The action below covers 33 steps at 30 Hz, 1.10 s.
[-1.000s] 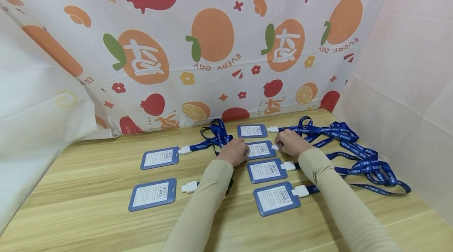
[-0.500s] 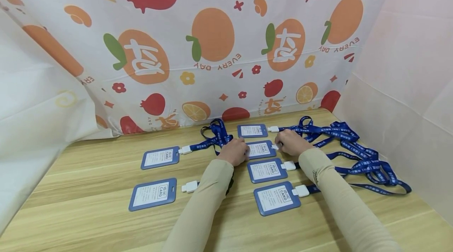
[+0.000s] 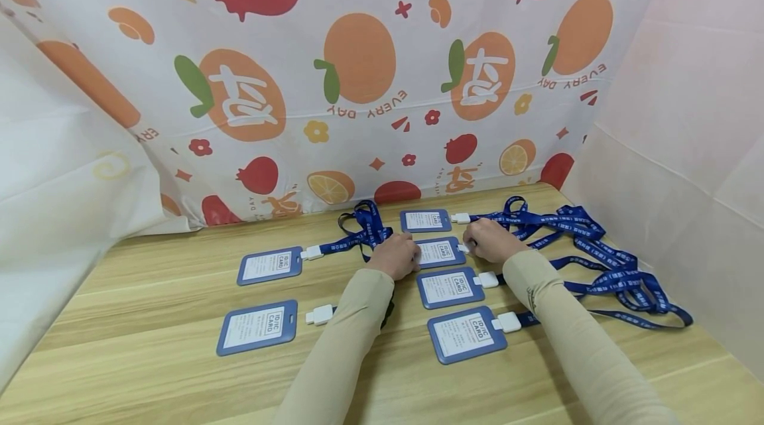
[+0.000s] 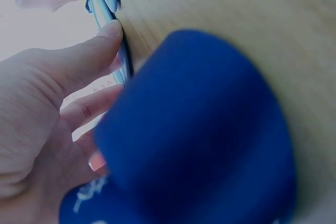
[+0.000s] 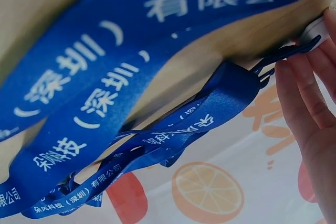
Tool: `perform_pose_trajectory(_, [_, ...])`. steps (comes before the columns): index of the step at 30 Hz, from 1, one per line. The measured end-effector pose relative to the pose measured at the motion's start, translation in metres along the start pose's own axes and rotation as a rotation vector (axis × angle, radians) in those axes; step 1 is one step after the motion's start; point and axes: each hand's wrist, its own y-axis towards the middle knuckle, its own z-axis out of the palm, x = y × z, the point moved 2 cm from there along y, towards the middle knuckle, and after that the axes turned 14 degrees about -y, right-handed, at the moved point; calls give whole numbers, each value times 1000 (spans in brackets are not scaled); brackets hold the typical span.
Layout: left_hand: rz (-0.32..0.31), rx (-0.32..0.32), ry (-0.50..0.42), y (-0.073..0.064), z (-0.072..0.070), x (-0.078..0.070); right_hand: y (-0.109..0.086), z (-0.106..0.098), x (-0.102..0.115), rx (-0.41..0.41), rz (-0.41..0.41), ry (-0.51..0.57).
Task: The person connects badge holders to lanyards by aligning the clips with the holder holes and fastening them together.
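In the head view my left hand holds the left end of a blue-framed ID card holder, second from the back in the right column. The left wrist view has the thumb against the holder's edge, with fingers on its other side. At that holder's right end, my right hand pinches the white clip of a blue lanyard. The clip is partly hidden by fingers in the right wrist view, and the lanyard trails away from it. Clip and holder meet at the slot end.
Three more card holders with clips line the right column, including the nearest one. Their lanyards pile up at right. On the left lie a clipped holder and a holder apart from its white clip. Fruit-print cloth stands behind.
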Motion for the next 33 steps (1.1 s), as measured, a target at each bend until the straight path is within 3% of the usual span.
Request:
perform_pose_trajectory(16, [5, -8, -23, 0, -1, 0, 1, -2, 1, 43, 50, 4])
perform_pose_trajectory(33, [-3, -4, -35, -2, -2, -2, 3, -2, 1, 52, 30, -16])
